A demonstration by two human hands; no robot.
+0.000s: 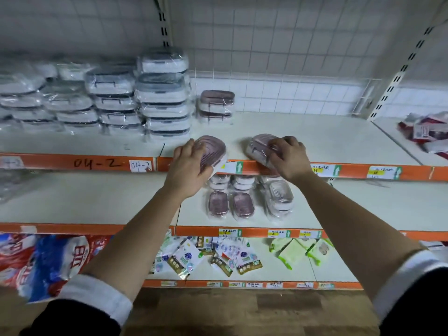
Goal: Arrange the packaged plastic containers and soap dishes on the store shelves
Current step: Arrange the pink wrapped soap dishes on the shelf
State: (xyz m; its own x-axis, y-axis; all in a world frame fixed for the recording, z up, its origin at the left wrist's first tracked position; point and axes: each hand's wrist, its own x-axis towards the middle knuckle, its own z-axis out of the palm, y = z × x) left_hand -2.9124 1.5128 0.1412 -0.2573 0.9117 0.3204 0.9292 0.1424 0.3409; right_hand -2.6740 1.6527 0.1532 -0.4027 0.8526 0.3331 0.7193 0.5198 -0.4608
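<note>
Two wrapped pink soap dishes are held at the front lip of the top shelf (315,134), centre of frame. The left dish (214,151) is gripped by the left hand (190,166), with fingers curled over its left side and the thumb at its lower edge. It is tilted and overhangs the orange strip (72,162). The right dish (259,147) is gripped by the right hand (288,157), with fingers curled over its top. It is also tilted, with its near end over the strip. The two dishes are kept apart, with bare shelf seen between them.

Behind them, near the grid back wall, a pink stack (216,106) of two wrapped dishes is seen. Just left of it, upper left of frame, wrapped white containers (162,98) are piled in several stacks of uneven height. A label (139,165) marked "04-2" is stuck on the strip, left of the left hand.

On the middle shelf (97,197), below the hands, more wrapped dishes (242,200) are laid in short rows, pink and clear ones side by side.

On the bottom shelf, sachets (206,255) are scattered at centre and green packs (298,251) at right. Red-and-blue bags (36,258) are seen at lower left. Red packs (426,132) are heaped at the right edge of the frame.
</note>
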